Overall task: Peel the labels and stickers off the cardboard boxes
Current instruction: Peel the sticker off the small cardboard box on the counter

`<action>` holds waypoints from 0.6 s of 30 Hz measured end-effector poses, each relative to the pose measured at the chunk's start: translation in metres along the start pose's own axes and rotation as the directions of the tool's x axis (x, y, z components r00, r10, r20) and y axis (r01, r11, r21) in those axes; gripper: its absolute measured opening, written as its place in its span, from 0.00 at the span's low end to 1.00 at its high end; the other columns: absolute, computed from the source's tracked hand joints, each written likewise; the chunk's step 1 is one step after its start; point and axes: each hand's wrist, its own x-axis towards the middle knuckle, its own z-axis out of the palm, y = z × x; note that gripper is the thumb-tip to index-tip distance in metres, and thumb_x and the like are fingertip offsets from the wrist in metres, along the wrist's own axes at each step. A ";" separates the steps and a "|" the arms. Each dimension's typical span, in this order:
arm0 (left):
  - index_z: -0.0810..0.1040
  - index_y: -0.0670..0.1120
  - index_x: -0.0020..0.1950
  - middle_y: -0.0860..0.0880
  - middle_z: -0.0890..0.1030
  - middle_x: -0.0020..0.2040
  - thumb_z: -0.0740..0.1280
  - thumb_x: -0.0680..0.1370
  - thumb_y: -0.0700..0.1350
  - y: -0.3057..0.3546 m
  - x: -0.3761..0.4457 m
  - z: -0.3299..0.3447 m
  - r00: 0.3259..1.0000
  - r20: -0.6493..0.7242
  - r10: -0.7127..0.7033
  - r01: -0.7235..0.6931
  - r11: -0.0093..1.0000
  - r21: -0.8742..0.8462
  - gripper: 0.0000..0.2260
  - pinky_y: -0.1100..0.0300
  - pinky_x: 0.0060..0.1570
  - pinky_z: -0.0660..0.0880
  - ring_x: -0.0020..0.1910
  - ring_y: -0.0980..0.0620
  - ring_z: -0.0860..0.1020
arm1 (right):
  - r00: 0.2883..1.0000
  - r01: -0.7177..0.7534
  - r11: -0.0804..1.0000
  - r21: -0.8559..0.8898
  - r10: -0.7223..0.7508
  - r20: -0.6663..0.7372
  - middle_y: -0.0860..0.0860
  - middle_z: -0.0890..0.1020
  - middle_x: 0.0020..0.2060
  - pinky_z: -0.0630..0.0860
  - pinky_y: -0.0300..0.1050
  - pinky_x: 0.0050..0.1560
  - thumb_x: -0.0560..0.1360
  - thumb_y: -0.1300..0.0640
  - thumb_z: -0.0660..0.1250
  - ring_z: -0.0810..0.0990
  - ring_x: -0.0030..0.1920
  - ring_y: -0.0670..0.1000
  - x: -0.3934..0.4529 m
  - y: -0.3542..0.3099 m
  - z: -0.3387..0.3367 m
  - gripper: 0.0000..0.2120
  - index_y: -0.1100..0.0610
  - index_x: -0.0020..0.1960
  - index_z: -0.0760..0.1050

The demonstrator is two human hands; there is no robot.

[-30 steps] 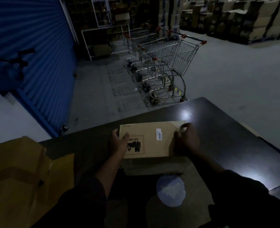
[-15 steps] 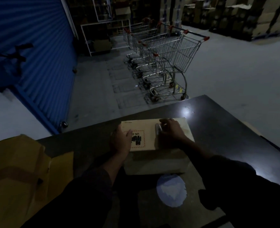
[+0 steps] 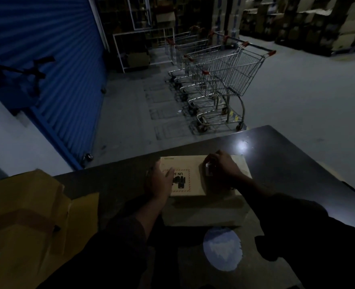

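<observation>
Right hand (image 3: 221, 167) grip pinches a white label (image 3: 207, 171), half hidden; left hand (image 3: 158, 182) lies spread on the box (image 3: 191, 176).

Dim warehouse on my feed, low light overall. Blue corrugated roller door (image 3: 53, 65) on the left, with a pale wall section (image 3: 9, 142) below it. Grey concrete floor (image 3: 297, 105). A row of nested metal shopping carts (image 3: 220, 80) stands mid-floor, red handle ends. A white-framed rack (image 3: 139, 49) sits behind them. Stacked cartons (image 3: 310, 21) line the far right. Dark glossy desk (image 3: 287, 163) in the foreground, with one bright glare spot on it.
</observation>
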 end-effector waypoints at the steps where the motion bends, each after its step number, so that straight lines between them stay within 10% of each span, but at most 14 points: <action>1: 0.68 0.49 0.72 0.48 0.77 0.63 0.68 0.78 0.53 0.000 -0.001 0.000 1.000 0.001 -0.003 0.003 1.000 0.001 0.24 0.46 0.61 0.73 0.63 0.46 0.73 | 1.000 -0.004 1.000 -0.006 0.004 0.005 0.52 0.71 0.59 0.71 0.43 0.55 0.75 0.54 0.70 0.71 0.59 0.51 0.001 0.000 -0.001 0.12 0.49 0.58 0.77; 6: 0.64 0.49 0.75 0.48 0.67 0.73 0.68 0.77 0.53 0.008 -0.002 0.000 0.980 -0.031 0.194 -0.183 0.959 0.217 0.29 0.45 0.69 0.65 0.73 0.46 0.62 | 0.998 -0.060 0.998 0.032 0.060 0.017 0.52 0.73 0.60 0.70 0.42 0.53 0.74 0.55 0.70 0.72 0.59 0.52 0.005 0.000 0.000 0.14 0.50 0.59 0.75; 11: 0.57 0.49 0.79 0.48 0.58 0.80 0.65 0.77 0.60 0.029 0.001 0.019 0.856 0.308 0.414 -0.491 0.837 0.241 0.35 0.48 0.76 0.47 0.79 0.49 0.51 | 0.961 -0.208 0.978 -0.004 0.203 -0.186 0.53 0.74 0.63 0.68 0.53 0.61 0.75 0.43 0.66 0.69 0.64 0.56 -0.015 0.009 0.004 0.21 0.50 0.64 0.71; 15: 0.55 0.50 0.80 0.48 0.53 0.81 0.61 0.71 0.72 0.035 0.009 0.030 0.970 0.151 0.191 -0.239 0.865 0.440 0.44 0.33 0.71 0.37 0.80 0.45 0.45 | 0.957 -0.268 0.937 -0.225 0.233 -0.171 0.53 0.64 0.75 0.55 0.67 0.72 0.78 0.35 0.54 0.57 0.77 0.56 -0.039 0.035 0.006 0.29 0.51 0.73 0.65; 18: 0.57 0.47 0.78 0.44 0.57 0.78 0.69 0.69 0.68 0.039 0.015 0.028 0.998 0.059 0.001 -0.017 0.964 0.267 0.45 0.36 0.72 0.57 0.76 0.40 0.57 | 0.965 -0.246 0.953 -0.179 0.222 -0.141 0.54 0.61 0.77 0.55 0.62 0.74 0.79 0.37 0.54 0.54 0.78 0.57 -0.042 0.045 0.002 0.31 0.54 0.76 0.61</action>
